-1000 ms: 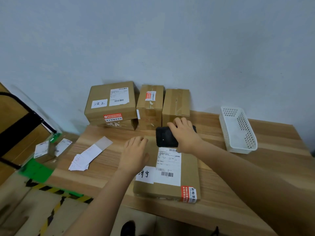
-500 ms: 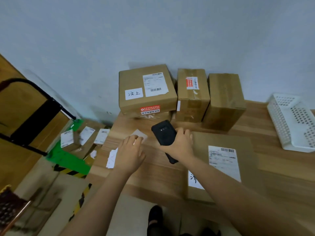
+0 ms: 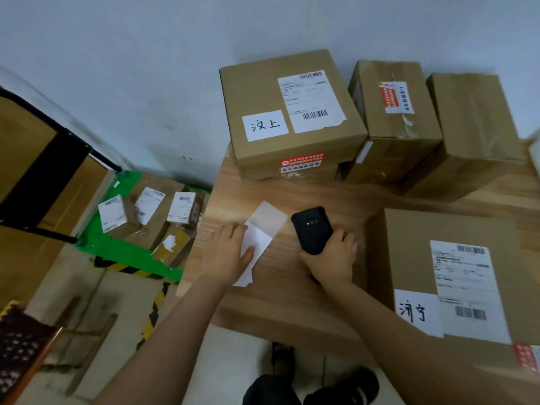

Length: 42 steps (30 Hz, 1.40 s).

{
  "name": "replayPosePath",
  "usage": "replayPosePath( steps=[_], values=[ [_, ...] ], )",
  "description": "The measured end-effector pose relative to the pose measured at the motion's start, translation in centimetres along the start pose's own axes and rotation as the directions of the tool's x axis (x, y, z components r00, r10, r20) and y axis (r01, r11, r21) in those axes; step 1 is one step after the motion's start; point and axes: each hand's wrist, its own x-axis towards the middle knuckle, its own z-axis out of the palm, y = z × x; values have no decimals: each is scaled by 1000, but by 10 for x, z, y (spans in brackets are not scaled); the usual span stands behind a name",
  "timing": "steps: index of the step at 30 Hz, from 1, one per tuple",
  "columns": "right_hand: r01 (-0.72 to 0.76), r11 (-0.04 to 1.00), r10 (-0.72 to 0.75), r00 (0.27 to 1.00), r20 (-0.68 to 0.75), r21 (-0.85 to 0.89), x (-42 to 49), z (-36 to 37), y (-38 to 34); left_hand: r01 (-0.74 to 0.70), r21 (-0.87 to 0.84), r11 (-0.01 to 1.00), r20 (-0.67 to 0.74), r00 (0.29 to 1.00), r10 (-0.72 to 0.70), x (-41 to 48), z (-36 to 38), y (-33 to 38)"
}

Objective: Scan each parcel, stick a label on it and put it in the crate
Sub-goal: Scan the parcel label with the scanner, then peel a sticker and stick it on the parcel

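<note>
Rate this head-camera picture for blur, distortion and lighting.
Head view: motion blur smears the parcels on the green cart at left and the near parcel's shipping label, whose fine print is unreadable; wide-angle distortion splays the back boxes outward; light is soft and even, no glare, the black scanner showing little detail.

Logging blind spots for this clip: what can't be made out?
Head view:
- Scanner: lower half inside the right hand; screen faces away.
- Label stack: partly under the left hand.
- Front parcel: near corner behind the right forearm; print blurred.
- White basket: cut off at right edge.
</note>
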Motion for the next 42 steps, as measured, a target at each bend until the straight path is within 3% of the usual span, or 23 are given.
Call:
replayPosePath(
  steps=[3,6,8,16,22,27,32,36,39,42],
  values=[
    [162,982,-169,983,-75,-94,-6,11,-12,-26,-69,997,33,999,28,15,4,-9],
    [363,929,-357,931,77,-74,-11,28,-26,-23,-85,996,84,996,30,26,10,-15],
    [401,916,-394,908,145,-24,-11,38,-33,-17,-105,994,91,995,27,28,15,-17],
    [294,945,-317,932,178,145,1,54,-49,-8,-284,959,48,999,22,28,25,-20],
    [405,913,-387,898,208,-53,1,57,-45,13,-364,931,1,1000,-13,26,26,-23],
    [431,902,-420,892,169,-34,0,60,-45,17,-366,930,6,1000,-16,25,30,-30],
    [311,929,-337,935,109,200,5,61,-51,27,-457,889,-9,999,-34,25,27,-29],
    [237,889,-309,942,129,392,8,45,-61,64,-540,839,-18,996,-87,29,14,-26],
    [235,864,-334,929,157,446,6,17,-63,84,-545,834,-56,989,-136,31,-1,-15],
    [274,851,-364,923,128,448,6,-8,-56,15,-532,846,-102,991,-82,32,-19,2]
  ],
)
